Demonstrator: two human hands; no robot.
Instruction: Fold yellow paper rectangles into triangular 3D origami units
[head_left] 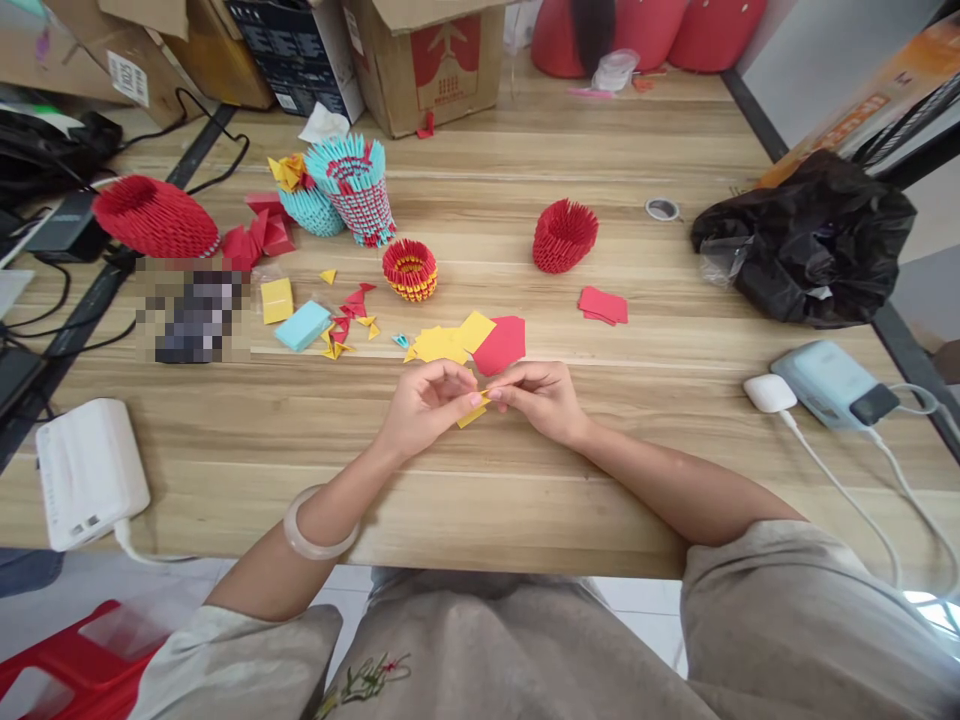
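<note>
Between the fingertips of both hands is a small yellow paper piece point(484, 398). My left hand point(429, 405) pinches its left side, and my right hand point(541, 398) pinches its right end. Another bit of yellow paper point(472, 417) shows just beneath the fingers. Right beyond my hands lie loose yellow paper sheets point(441, 345) and a red stack of paper point(501, 345). Several small folded red and yellow triangles point(352, 305) are scattered to the left, beside a light blue paper stack point(303, 325) and a yellow stack point(277, 300).
A red and yellow paper bowl point(410, 270), a red bowl point(566, 237), a blue and red paper vase point(360, 195) and red cards point(603, 306) stand farther back. At right are a black plastic bag point(810, 240) and a power bank point(829, 382); at left, a white device point(93, 474).
</note>
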